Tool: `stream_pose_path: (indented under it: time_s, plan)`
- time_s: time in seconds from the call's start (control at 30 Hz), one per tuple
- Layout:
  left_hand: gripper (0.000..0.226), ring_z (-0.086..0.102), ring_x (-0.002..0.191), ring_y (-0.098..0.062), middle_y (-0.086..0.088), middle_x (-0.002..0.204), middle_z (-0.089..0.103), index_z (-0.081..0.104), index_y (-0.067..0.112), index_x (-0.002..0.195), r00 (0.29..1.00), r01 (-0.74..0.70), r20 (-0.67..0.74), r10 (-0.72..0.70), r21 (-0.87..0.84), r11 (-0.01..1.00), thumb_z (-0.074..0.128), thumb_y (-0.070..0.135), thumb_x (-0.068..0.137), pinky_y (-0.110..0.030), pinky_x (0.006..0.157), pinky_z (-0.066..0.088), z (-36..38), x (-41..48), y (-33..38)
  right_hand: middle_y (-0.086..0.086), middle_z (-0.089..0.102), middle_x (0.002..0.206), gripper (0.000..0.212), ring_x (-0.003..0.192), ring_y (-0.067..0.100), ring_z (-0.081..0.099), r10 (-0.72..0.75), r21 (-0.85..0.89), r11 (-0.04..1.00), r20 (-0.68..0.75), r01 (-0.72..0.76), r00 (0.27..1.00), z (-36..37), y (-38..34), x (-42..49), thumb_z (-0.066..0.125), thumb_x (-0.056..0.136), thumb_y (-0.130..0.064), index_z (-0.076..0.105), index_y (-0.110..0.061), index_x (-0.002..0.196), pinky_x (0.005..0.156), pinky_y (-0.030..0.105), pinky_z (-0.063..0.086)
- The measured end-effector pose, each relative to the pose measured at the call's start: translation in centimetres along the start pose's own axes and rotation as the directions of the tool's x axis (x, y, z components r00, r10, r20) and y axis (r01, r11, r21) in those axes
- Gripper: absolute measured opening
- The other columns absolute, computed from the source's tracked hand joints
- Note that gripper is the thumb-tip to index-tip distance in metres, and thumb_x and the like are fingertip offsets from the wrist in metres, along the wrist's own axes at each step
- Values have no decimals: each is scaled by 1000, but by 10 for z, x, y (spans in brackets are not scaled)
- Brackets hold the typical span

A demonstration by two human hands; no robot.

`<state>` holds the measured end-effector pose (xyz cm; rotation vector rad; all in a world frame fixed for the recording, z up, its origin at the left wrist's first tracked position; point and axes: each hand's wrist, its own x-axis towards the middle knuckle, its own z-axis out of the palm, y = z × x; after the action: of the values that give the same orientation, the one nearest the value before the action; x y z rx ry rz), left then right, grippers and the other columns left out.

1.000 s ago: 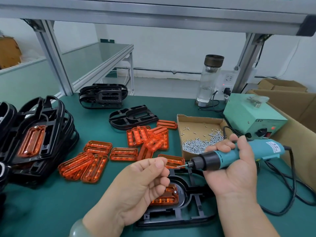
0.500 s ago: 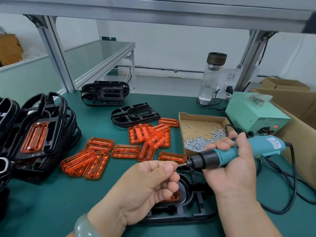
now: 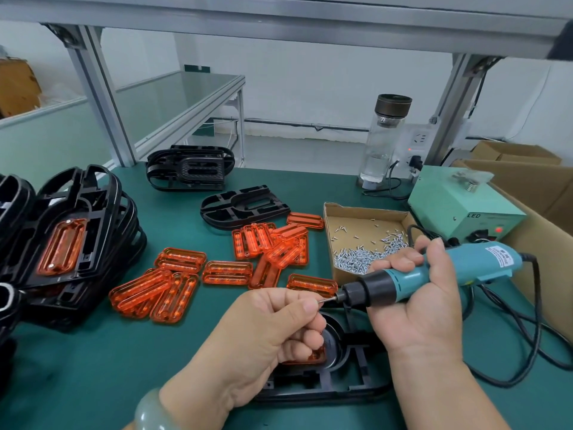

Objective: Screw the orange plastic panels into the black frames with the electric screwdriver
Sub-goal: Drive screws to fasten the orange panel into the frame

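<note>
Sideways, screwdriver tip points left, near-horizontal.

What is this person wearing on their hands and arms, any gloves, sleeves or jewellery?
No gloves on the left hand or right hand, and no sleeves show on either forearm. A smooth, pale green bangle circles the left wrist; the right wrist is bare.
</note>
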<state>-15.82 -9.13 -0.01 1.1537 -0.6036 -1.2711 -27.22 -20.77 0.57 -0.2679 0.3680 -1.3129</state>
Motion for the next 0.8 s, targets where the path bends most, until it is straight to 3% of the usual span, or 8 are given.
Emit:
stream_pose_path:
  time_s: [0.13, 0.23, 0.3, 0.5, 0.6, 0.73, 0.8]
  plan:
    - [22, 63, 56, -9, -3, 66, 70, 75, 23, 71, 981, -118, -117, 157, 293, 949, 63, 13, 87, -17, 49, 48, -2, 1, -3, -12, 46, 59, 13, 45, 1, 45, -32, -29, 999, 18, 33, 999, 0, 1, -2, 63, 81, -29, 52, -24, 78, 56, 18, 47]
    - [21, 64, 56, -3, 7, 68, 70, 70, 35, 78, 943, -198, -108, 316, 581, 789, 60, 20, 88, -14, 52, 48, -4, 1, -6, -12, 47, 59, 11, 47, 2, 45, -73, -68, 995, 59, 77, 996, 0, 2, -3, 63, 82, -30, 53, -25, 83, 56, 19, 47]
    - [19, 64, 59, -2, 13, 70, 68, 65, 41, 82, 919, -231, -80, 386, 685, 691, 59, 24, 88, -13, 56, 49, -5, 1, -8, -12, 46, 60, 10, 47, 3, 45, -103, -90, 990, 90, 111, 991, -1, 4, -4, 61, 85, -29, 52, -26, 87, 57, 20, 47]
    - [16, 64, 58, -2, 13, 67, 68, 68, 34, 74, 909, -255, -73, 410, 680, 687, 62, 25, 85, -13, 55, 49, -4, 1, -10, -12, 46, 60, 11, 48, 3, 44, -117, -88, 988, 123, 128, 985, -1, 5, -7, 61, 84, -28, 51, -26, 88, 59, 19, 46]
    - [19, 64, 55, -3, 6, 64, 69, 70, 25, 68, 925, -252, -86, 369, 589, 768, 66, 18, 84, -13, 51, 47, -3, 2, -9, -12, 45, 60, 12, 48, 2, 44, -116, -79, 989, 113, 126, 987, 0, 4, -7, 62, 81, -29, 52, -26, 86, 58, 19, 46]
    - [8, 66, 58, -7, 0, 69, 72, 73, 24, 77, 945, -238, -83, 315, 486, 841, 69, 18, 80, -14, 52, 48, -5, 2, -3, -12, 45, 59, 10, 47, 2, 44, -103, -61, 992, 68, 108, 992, 1, 2, -7, 63, 79, -29, 55, -25, 81, 56, 18, 47]
    - [7, 66, 61, -6, 2, 71, 73, 73, 26, 82, 937, -243, -95, 336, 515, 822, 71, 20, 78, -14, 54, 49, -14, 4, 2, -12, 46, 59, 10, 47, 3, 44, -105, -59, 992, 53, 108, 993, 1, 1, -7, 63, 83, -28, 54, -24, 80, 57, 19, 48]
